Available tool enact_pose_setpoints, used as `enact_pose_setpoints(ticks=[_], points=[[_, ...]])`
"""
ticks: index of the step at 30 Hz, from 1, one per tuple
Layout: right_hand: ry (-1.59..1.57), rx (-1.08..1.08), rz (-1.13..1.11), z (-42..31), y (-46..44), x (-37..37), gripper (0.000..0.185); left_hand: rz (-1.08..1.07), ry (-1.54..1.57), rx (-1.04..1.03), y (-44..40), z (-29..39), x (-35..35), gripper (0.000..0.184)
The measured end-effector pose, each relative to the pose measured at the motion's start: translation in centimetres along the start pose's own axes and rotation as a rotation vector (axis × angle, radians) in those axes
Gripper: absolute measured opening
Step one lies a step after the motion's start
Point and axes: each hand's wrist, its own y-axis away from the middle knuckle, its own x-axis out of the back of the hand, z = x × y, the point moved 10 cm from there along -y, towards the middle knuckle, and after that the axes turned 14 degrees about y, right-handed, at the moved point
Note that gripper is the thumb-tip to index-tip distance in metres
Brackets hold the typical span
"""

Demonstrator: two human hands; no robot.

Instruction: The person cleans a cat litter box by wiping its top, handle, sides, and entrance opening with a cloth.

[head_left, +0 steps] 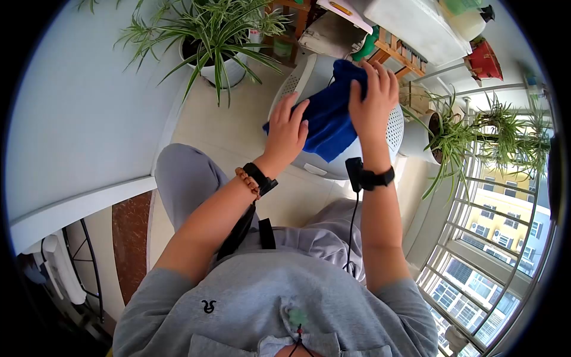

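A dark blue cloth (pixel 330 119) lies rumpled over the top of a grey plastic basket (pixel 308 159) with perforated sides. My left hand (pixel 286 132) rests at the cloth's left edge, fingers stretched and apart. On the other side, my right hand (pixel 373 106) is spread at the cloth's upper right edge, its thumb against the fabric. Neither hand visibly grips the cloth, though the undersides of the fingers are hidden. The basket's top is partly covered by the cloth.
A potted spider plant (pixel 217 44) stands on the tiled floor at upper left. More spider plants (pixel 449 128) are at right, beside a barred window (pixel 493 238). Behind the basket are a wooden rack (pixel 395 53) and a white box (pixel 419 30). A cable (pixel 353 232) hangs from my right wrist.
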Motion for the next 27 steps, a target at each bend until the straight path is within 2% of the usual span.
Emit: enact_pose_setpoints(ticks=[1, 2, 3, 5, 6, 8, 11, 13, 15, 16, 18, 20, 23, 26, 27], points=[[0.047, 0.066, 0.088, -1.9, 0.7, -1.8, 0.048, -0.03, -0.074, -0.03, 0.2, -0.6, -0.8, 0.051], [0.015, 0.061, -0.077, -2.5, 3.0, -6.4, 0.056, -0.07, 0.02, 0.023, 1.5, -2.4, -2.6, 0.06], [-0.017, 0.051, -0.245, -3.3, 5.3, -10.5, 0.064, -0.094, -0.028, -0.006, 2.8, -2.6, -3.0, 0.061], [0.094, 0.073, -0.179, -5.2, 8.6, -9.6, 0.069, -0.137, -0.118, -0.07, 5.0, -2.5, -4.2, 0.064], [0.108, 0.068, -0.227, -5.5, 9.7, -9.8, 0.068, -0.188, -0.09, -0.05, 5.9, -2.7, -5.0, 0.067], [0.067, 0.192, -0.262, -6.6, 10.6, -10.2, 0.064, -0.147, -0.02, -0.058, 6.4, -2.9, -5.2, 0.069], [-0.109, 0.255, -0.343, -5.5, 5.9, -12.8, 0.063, -0.138, -0.013, -0.017, 5.8, -3.2, -5.1, 0.07], [-0.037, 0.034, -0.342, -2.2, 0.5, -15.3, 0.065, -0.14, -0.028, 0.009, 5.0, -3.4, -4.9, 0.07], [0.238, -0.009, -0.467, -0.6, -1.5, -18.5, 0.067, -0.142, -0.028, 0.021, 4.8, -3.6, -4.7, 0.07], [0.276, -0.005, -0.518, -0.8, -1.2, -19.6, 0.064, -0.14, -0.001, 0.032, 4.9, -3.7, -4.5, 0.07], [0.232, 0.123, -0.391, -2.5, 0.6, -19.0, 0.06, -0.131, 0.02, 0.049, 5.2, -4.0, -4.8, 0.069], [0.194, 0.274, -0.239, -5.3, 3.3, -14.9, 0.05, -0.14, -0.027, 0.058, 5.5, -4.3, -5.6, 0.068], [0.071, 0.494, -0.306, -7.9, 8.2, -11.9, 0.047, -0.186, -0.2, 0.044, 6.4, -5.0, -7.1, 0.067], [0.061, 0.595, -0.352, -6.6, 6.4, -12.0, 0.047, -0.202, -0.304, 0.015, 6.2, -5.6, -7.5, 0.069], [0.112, 0.5, -0.288, -5.4, 4.3, -13.0, 0.047, -0.202, -0.295, 0.019, 5.9, -5.2, -7.2, 0.069]])
